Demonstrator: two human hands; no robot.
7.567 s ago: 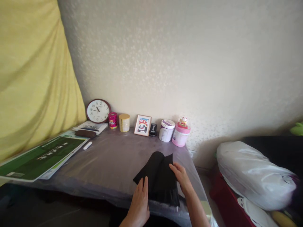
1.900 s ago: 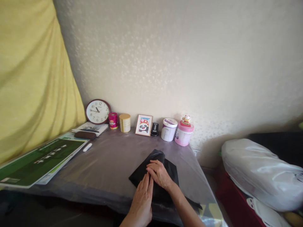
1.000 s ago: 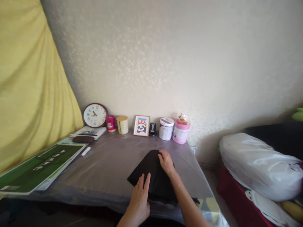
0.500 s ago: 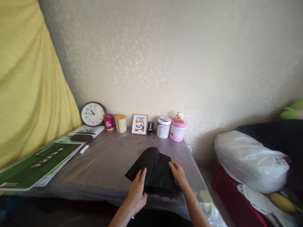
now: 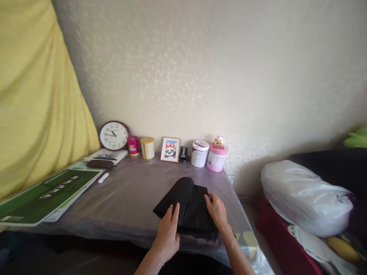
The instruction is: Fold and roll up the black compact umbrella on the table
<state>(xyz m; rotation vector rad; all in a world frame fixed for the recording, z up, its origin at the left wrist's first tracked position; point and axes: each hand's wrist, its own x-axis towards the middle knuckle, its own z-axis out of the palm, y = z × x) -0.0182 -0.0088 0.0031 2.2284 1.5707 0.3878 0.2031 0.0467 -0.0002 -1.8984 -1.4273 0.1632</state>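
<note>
A folded piece of thin black material [image 5: 190, 200], perhaps cloth or a bag, lies near the front edge of the table. My left hand [image 5: 169, 233] rests at its lower left with the fingers stretched out over it and touching it. At its right edge, my right hand [image 5: 215, 208] has thumb and fingers closed around the border. One flap of the material folds over toward the left with a rounded top. The underside of the piece is hidden.
Plastic film covers the table [image 5: 126, 198]. Along the wall stand a clock [image 5: 114, 135], tins, a framed panda picture [image 5: 170, 149] and a pink-lidded tub [image 5: 217, 158]. Green boards [image 5: 48, 194] lie left. A white plastic bag [image 5: 304, 198] sits on a red box to the right.
My right fingers have curled more at the material's right edge. My left hand stays on it almost unmoved. The view has shifted slightly.
</note>
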